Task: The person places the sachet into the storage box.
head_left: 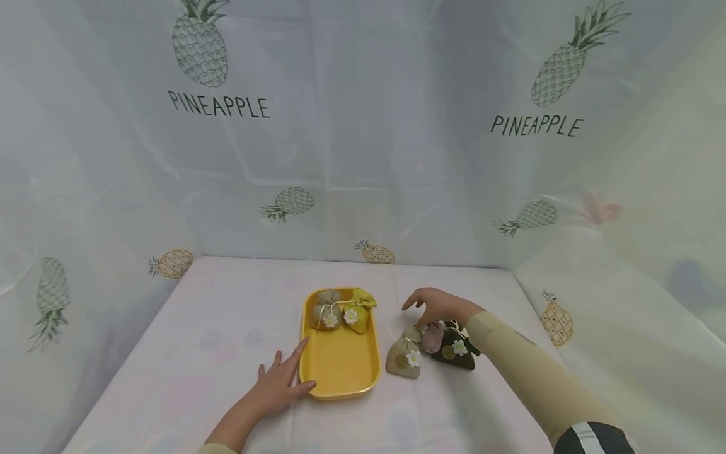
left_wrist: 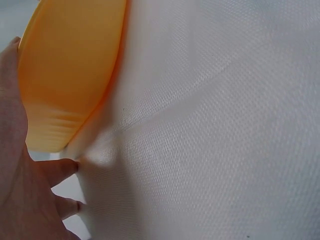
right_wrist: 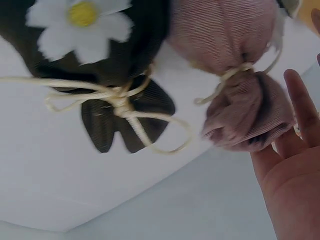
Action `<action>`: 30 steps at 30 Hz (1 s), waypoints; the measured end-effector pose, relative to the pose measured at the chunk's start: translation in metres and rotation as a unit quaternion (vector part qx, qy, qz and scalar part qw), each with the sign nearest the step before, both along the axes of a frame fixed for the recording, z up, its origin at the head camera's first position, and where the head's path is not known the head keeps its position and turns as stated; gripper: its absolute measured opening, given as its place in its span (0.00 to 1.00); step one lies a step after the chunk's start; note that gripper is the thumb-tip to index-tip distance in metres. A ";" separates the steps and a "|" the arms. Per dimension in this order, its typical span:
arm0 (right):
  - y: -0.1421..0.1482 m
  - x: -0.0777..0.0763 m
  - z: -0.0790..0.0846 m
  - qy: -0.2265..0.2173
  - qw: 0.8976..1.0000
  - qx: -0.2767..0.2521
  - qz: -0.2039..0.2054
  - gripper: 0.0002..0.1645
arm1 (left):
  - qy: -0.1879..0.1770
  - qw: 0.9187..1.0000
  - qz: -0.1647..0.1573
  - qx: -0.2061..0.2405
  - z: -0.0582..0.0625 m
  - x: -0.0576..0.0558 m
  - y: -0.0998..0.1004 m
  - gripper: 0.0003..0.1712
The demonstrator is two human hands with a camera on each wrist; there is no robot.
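My left hand [head_left: 276,384] rests against the left side of a yellow tray [head_left: 339,372], fingers spread and thumb at its rim. Inside the tray's far end lie a greyish-beige drawstring pouch [head_left: 324,301] and a yellow-green one [head_left: 360,309], each bearing a white flower. Right of the tray, a beige pouch [head_left: 400,358], a pink pouch [head_left: 433,339] and a dark pouch [head_left: 452,359] sit close together. Over them hovers my right hand [head_left: 442,306], its fingers loosely extended. In the right wrist view that hand is beside the pink pouch's gathered top [right_wrist: 245,112]; whether they touch is unclear.
A pale patterned cloth covers the table [head_left: 238,302]. Behind and beside it hangs a translucent curtain [head_left: 363,145] printed with pineapples. Loose cream cords [right_wrist: 135,117] trail from the dark pouch's neck.
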State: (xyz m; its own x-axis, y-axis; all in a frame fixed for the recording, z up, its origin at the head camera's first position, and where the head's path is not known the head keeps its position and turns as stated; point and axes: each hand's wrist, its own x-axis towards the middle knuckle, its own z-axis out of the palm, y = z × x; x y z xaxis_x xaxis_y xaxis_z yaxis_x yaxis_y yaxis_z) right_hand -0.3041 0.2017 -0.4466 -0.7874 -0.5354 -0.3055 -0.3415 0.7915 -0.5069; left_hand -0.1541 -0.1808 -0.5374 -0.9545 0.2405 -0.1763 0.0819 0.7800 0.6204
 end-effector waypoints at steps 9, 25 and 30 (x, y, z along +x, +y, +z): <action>0.021 0.011 -0.004 -0.020 0.999 0.001 -0.026 0.26 | 0.002 1.000 -0.002 0.009 0.002 0.000 -0.003 0.53; 0.030 0.013 -0.021 -0.035 0.999 0.008 -0.041 0.31 | 0.003 1.000 0.000 0.011 0.003 0.000 0.000 0.53; 0.030 0.013 -0.022 -0.034 0.999 -0.010 -0.030 0.29 | 0.000 1.000 0.002 0.006 0.003 0.001 0.001 0.53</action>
